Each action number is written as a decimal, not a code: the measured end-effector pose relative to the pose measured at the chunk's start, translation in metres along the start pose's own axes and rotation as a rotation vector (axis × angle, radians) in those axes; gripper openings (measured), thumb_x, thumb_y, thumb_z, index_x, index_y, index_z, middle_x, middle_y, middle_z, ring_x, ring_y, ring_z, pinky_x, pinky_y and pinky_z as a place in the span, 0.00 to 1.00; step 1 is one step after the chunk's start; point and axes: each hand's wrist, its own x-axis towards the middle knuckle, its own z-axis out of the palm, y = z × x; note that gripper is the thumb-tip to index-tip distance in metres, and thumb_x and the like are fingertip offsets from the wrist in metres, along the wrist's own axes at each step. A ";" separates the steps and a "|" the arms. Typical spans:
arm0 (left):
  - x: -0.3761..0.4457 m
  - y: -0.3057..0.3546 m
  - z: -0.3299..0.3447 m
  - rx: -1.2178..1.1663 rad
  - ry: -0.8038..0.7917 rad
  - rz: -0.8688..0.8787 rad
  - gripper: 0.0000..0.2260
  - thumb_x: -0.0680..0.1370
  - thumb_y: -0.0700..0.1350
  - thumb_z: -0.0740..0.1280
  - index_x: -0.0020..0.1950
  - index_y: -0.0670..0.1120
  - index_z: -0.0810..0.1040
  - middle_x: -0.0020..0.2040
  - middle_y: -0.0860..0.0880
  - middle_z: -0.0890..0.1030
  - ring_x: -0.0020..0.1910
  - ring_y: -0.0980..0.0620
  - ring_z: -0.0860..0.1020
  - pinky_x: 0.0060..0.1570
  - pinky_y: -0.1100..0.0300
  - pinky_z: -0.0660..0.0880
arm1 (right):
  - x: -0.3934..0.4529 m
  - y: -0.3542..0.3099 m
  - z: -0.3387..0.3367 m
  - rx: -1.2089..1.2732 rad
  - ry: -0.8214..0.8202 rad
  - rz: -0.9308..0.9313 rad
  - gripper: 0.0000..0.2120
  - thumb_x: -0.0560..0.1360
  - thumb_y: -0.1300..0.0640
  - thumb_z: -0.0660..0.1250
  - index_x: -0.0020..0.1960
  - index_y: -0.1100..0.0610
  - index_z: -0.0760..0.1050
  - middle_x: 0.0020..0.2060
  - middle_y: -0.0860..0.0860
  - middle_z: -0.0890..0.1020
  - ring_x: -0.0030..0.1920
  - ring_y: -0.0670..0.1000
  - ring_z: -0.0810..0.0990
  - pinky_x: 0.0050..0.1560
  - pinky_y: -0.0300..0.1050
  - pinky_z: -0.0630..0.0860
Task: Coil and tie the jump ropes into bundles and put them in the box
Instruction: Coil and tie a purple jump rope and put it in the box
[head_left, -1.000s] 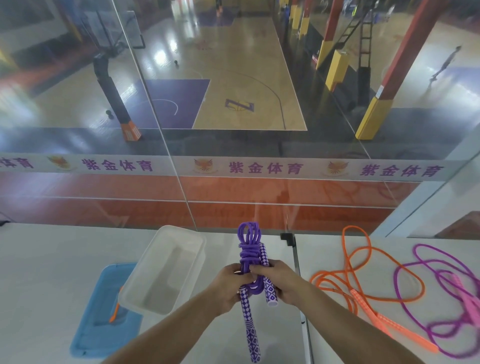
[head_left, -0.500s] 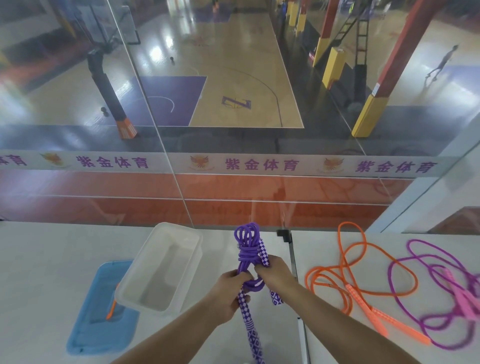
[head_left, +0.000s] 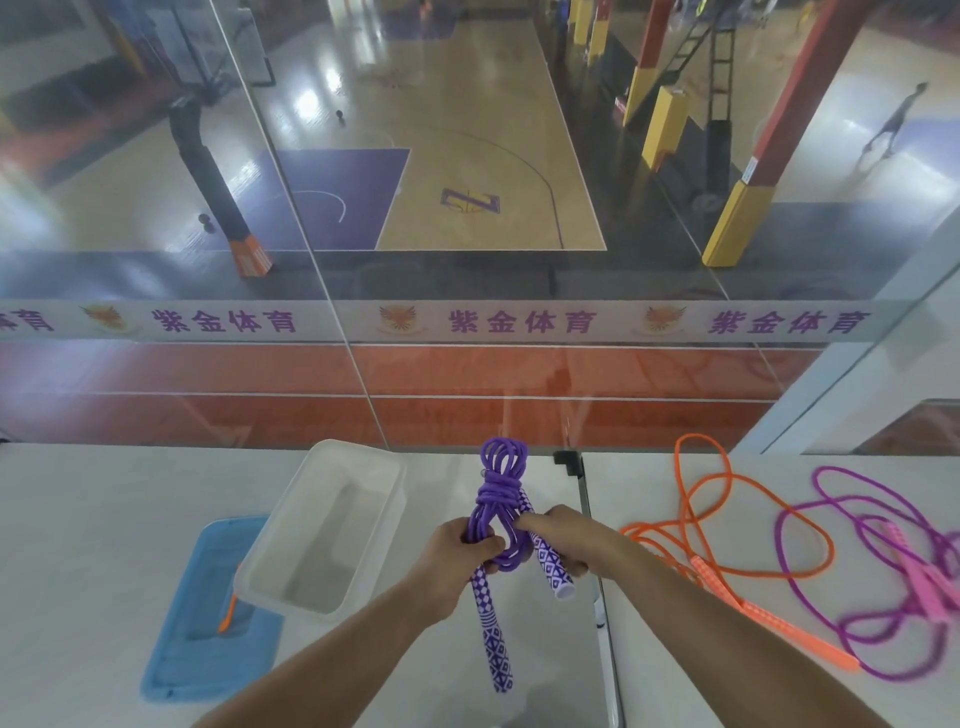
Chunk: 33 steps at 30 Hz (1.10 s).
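Left hand (head_left: 457, 551) and right hand (head_left: 558, 535) gripping knotted purple rope (head_left: 498, 499) above worktop (head_left: 78, 519). Box (head_left: 384, 483) just left; orange rope (head_left: 701, 519) right.

light: dim, even indoor | glare: bright patches on the court floor (head_left: 311, 98) (seen through reflective glass) | blur: soft at right edge | distortion: wide-angle bowing at borders

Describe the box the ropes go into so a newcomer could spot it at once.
On the white table, left of the hands holding the purple rope bundle, sits a translucent white box. It lies partly atop a flat blue lid; unlike that lid, it is deep, open and colourless.
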 end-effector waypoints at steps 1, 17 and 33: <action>0.000 0.000 -0.001 0.041 0.010 0.012 0.06 0.75 0.36 0.71 0.49 0.35 0.78 0.41 0.37 0.81 0.39 0.47 0.79 0.43 0.57 0.78 | -0.002 -0.003 -0.002 -0.021 -0.022 0.019 0.17 0.75 0.45 0.64 0.41 0.58 0.78 0.22 0.48 0.69 0.22 0.48 0.63 0.26 0.38 0.59; -0.016 -0.016 0.020 -0.003 0.078 -0.006 0.12 0.72 0.42 0.76 0.52 0.40 0.79 0.43 0.41 0.84 0.38 0.49 0.81 0.47 0.53 0.83 | 0.016 -0.001 0.029 0.317 0.357 -0.013 0.21 0.82 0.45 0.56 0.38 0.59 0.71 0.25 0.51 0.72 0.21 0.48 0.67 0.24 0.37 0.61; -0.029 -0.029 0.032 -0.288 0.028 -0.056 0.10 0.80 0.39 0.69 0.60 0.43 0.79 0.53 0.44 0.86 0.54 0.45 0.84 0.60 0.51 0.79 | 0.041 0.008 0.045 0.187 0.691 -0.003 0.25 0.83 0.44 0.52 0.42 0.59 0.78 0.37 0.52 0.81 0.35 0.49 0.78 0.32 0.42 0.69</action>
